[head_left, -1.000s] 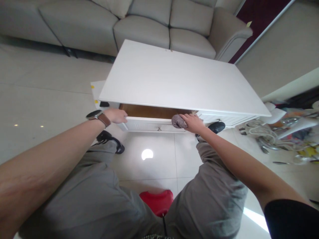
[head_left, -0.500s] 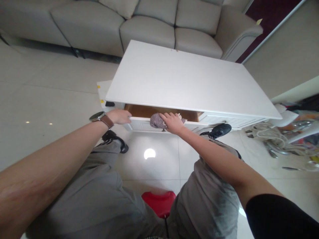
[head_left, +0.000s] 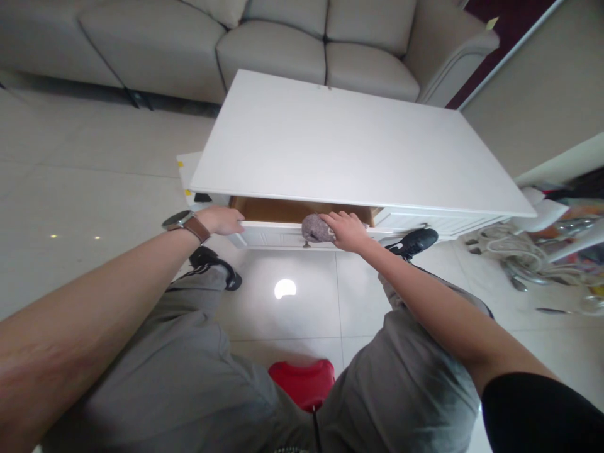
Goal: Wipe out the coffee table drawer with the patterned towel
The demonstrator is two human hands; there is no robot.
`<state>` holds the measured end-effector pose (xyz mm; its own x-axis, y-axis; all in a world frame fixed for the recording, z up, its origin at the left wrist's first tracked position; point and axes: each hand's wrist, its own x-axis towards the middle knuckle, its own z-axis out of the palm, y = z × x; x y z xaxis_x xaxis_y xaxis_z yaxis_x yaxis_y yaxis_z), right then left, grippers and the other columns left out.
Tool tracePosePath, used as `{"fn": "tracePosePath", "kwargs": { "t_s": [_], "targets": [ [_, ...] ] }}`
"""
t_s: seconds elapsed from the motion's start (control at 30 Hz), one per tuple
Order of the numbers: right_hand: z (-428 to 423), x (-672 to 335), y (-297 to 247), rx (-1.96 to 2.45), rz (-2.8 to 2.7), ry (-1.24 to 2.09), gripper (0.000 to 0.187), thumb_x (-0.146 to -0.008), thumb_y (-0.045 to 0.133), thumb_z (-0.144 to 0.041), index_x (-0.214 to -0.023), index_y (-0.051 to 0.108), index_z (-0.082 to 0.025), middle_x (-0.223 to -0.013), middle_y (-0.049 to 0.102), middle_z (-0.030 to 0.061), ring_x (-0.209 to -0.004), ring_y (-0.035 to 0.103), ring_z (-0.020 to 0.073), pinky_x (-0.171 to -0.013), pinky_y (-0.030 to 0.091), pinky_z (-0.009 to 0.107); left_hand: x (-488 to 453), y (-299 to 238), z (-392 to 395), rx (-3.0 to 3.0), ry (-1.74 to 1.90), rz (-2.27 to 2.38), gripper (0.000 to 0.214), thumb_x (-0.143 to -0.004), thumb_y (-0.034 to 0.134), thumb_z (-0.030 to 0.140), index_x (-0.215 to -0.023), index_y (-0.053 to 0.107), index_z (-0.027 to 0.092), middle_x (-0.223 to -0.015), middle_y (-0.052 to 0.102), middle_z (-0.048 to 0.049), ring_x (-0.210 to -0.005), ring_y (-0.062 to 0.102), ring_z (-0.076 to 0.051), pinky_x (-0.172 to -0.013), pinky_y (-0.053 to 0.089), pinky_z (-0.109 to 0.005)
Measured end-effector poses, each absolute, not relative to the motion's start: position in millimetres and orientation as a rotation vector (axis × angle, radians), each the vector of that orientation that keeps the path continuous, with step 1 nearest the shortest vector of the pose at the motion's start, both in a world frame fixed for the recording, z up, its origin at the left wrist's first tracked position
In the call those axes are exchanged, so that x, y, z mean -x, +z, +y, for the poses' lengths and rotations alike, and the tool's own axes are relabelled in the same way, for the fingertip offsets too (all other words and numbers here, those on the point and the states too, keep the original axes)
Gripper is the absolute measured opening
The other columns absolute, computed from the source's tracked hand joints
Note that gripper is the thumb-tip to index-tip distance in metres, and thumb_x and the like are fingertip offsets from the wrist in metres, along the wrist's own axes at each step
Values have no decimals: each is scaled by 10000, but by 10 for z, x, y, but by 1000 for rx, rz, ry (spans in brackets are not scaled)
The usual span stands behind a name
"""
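A white coffee table [head_left: 358, 145] stands in front of me with its drawer [head_left: 274, 236] pulled partly out, showing a brown wooden inside. My left hand [head_left: 221, 220], with a brown-strapped watch on the wrist, grips the drawer's top edge at its left end. My right hand [head_left: 346, 229] is closed on a crumpled grey cloth [head_left: 315, 228] and presses it on the drawer's front edge, near the middle. A small knob on the drawer front sits just below the cloth.
A beige sofa [head_left: 283, 44] runs behind the table. Cables and clutter [head_left: 533, 258] lie on the tiled floor at the right. My black shoes [head_left: 415, 240] rest by the drawer, and a red stool [head_left: 302, 384] shows between my knees.
My right hand slid the cloth leftward along the drawer's edge, then back a little to the right. My left hand has stayed on the drawer's left end.
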<state>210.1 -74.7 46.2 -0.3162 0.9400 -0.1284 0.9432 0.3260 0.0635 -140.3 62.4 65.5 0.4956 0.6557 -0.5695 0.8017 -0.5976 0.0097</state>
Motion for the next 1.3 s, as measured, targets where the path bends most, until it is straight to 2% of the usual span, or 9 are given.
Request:
{"fn": "tracePosePath", "kwargs": {
  "t_s": [0.13,0.3,0.53,0.93,1.1,1.3],
  "targets": [
    [-822,-2585,481,-1826,2387,-109,665,-862,654,-290,-1500,478,-228,-1356,650,133,-1148,578,342,-914,416,418,1378,666,600,-2468,-880,1259,586,-888,463,471,-1314,723,164,-1318,729,-167,-1151,690,-324,-881,522,-331],
    [-846,-2907,472,-1856,2374,-164,648,-851,677,-377,-1458,517,-216,-1322,668,119,-1118,610,336,-888,429,396,1367,687,556,-2464,-874,1276,588,-899,451,494,-1299,726,162,-1310,732,-171,-1140,696,-322,-878,522,-325],
    [-777,-2691,500,-1829,2341,-163,608,-860,658,-368,-1434,523,-222,-1322,671,127,-1106,602,336,-885,422,396,1301,739,501,-2470,-937,1274,565,-903,441,406,-1299,712,107,-1309,722,-214,-1109,711,-343,-853,530,-357],
    [-773,-2456,517,-1865,2304,-137,615,-840,637,-310,-1436,512,-227,-1315,661,140,-1136,576,360,-860,422,433,1307,758,486,-2469,-892,1275,571,-897,470,467,-1308,726,163,-1315,725,-187,-1150,699,-335,-922,533,-344],
    [-776,-2423,536,-1869,2302,-143,607,-846,633,-309,-1434,507,-224,-1324,655,142,-1146,570,355,-868,420,442,1297,764,488,-2479,-911,1253,572,-890,458,411,-1335,714,159,-1322,723,-191,-1140,703,-336,-917,536,-359],
    [-777,-2403,532,-1868,2297,-135,575,-870,621,-324,-1424,508,-224,-1322,653,143,-1151,571,352,-874,413,438,1313,743,493,-2457,-853,1273,585,-883,494,469,-1304,729,136,-1333,709,-217,-1155,695,-364,-919,536,-369]
  ]
}}
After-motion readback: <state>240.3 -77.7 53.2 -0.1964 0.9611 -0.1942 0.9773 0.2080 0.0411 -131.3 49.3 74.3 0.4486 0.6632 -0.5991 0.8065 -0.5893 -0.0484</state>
